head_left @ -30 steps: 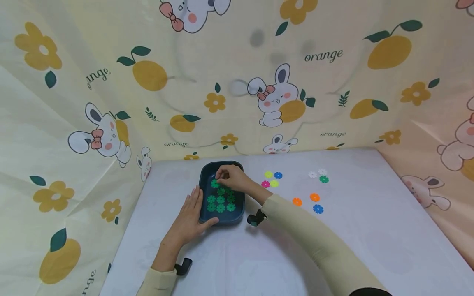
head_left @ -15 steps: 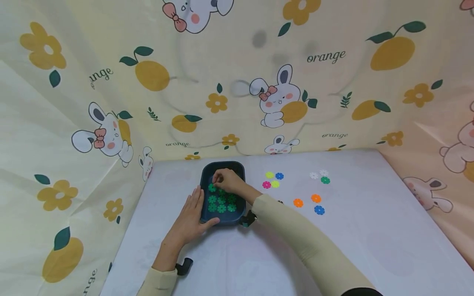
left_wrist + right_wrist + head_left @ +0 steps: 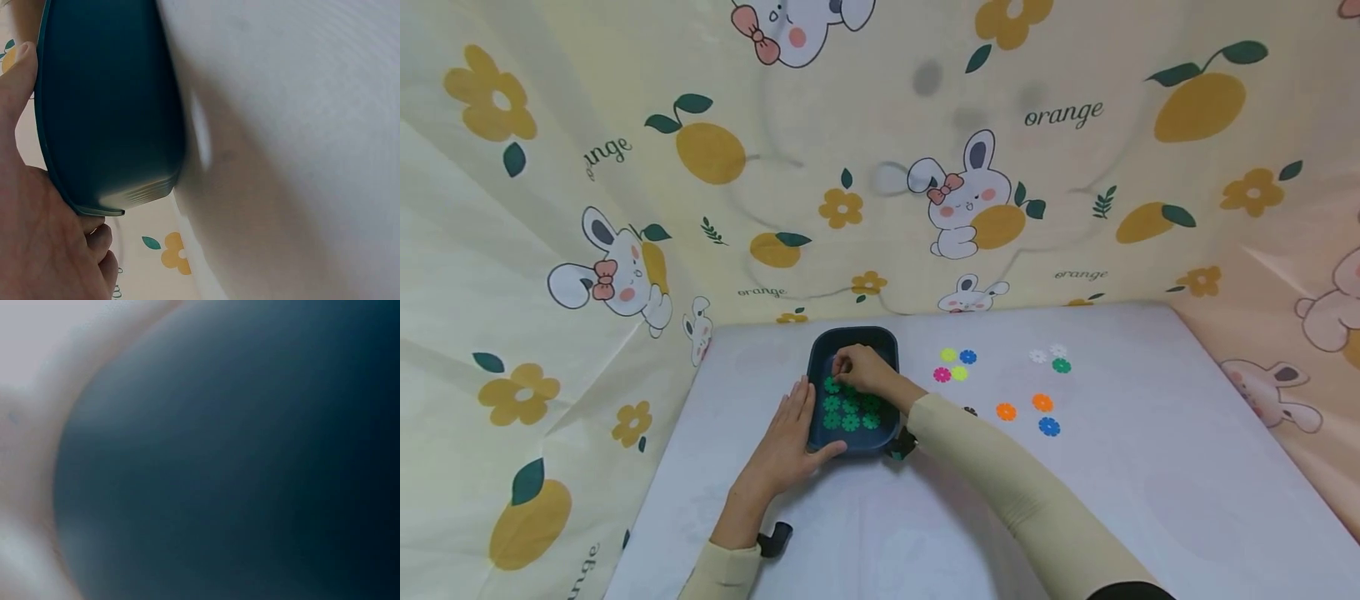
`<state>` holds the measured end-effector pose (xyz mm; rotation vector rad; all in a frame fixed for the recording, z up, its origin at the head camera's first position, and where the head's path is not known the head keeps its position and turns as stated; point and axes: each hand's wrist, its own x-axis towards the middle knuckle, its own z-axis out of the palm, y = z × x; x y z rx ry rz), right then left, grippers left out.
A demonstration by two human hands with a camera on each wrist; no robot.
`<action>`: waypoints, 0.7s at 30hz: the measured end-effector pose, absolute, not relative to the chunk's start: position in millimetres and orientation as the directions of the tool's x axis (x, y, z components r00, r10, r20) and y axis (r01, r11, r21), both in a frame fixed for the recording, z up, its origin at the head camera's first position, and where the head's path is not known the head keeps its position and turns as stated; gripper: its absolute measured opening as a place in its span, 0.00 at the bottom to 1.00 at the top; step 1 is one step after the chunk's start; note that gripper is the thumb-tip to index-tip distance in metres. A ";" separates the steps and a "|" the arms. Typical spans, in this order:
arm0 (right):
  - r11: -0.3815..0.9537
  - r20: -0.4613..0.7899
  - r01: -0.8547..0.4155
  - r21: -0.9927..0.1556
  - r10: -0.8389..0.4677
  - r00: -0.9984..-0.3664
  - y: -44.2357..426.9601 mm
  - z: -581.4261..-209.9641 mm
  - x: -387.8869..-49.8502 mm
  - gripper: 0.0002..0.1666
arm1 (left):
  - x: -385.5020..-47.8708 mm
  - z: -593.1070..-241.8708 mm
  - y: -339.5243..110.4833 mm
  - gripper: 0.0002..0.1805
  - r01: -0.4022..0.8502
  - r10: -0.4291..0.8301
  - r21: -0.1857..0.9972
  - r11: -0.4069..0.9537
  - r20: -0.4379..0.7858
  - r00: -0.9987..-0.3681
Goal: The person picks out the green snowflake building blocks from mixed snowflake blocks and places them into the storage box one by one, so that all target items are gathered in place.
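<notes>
A dark blue tray (image 3: 816, 442) holds several green flower-shaped pieces (image 3: 850, 422) laid in rows. My left hand (image 3: 782, 442) lies along the tray's left side with fingers extended and the thumb at the near edge. In the left wrist view, the left hand (image 3: 47, 231) touches the rim of the tray (image 3: 112, 106). Reaching over the tray from the right, my right hand (image 3: 867, 371) pinches a green flower piece (image 3: 832, 385) at the left end of the far row. The hand covers part of the rows. Up close, the right wrist view shows only the blurred tray (image 3: 187, 462).
Right of the tray lie loose flower pieces: a yellow, pink and blue group (image 3: 959, 373), a white and green group (image 3: 1061, 365), and an orange and blue group (image 3: 1048, 427). A dark piece (image 3: 971, 411) peeks out beside the right sleeve. A patterned curtain (image 3: 880, 167) stands behind the table.
My right hand has moved slightly toward me, bringing the green flower piece down close to the rows. The left hand stays in place at the tray.
</notes>
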<state>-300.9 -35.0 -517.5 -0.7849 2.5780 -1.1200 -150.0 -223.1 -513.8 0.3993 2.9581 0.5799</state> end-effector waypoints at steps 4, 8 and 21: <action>0.575 -0.002 -0.383 -0.723 -0.556 -0.831 -36.9 -519.2 -300.8 0.03 | -150.6 -515.1 -223.1 0.66 0.224 0.268 0.384 0.896 -0.065 -0.961; 0.587 -0.008 -0.388 -0.710 -0.557 -0.830 -38.1 -520.9 -301.3 0.01 | -151.3 -516.5 -223.2 0.65 0.230 0.269 0.375 0.898 -0.054 -0.962; 0.578 0.060 -0.448 -0.682 -0.567 -0.822 -26.3 -505.6 -298.6 0.06 | -149.8 -513.6 -223.0 0.67 0.220 0.269 0.369 0.903 -0.086 -0.959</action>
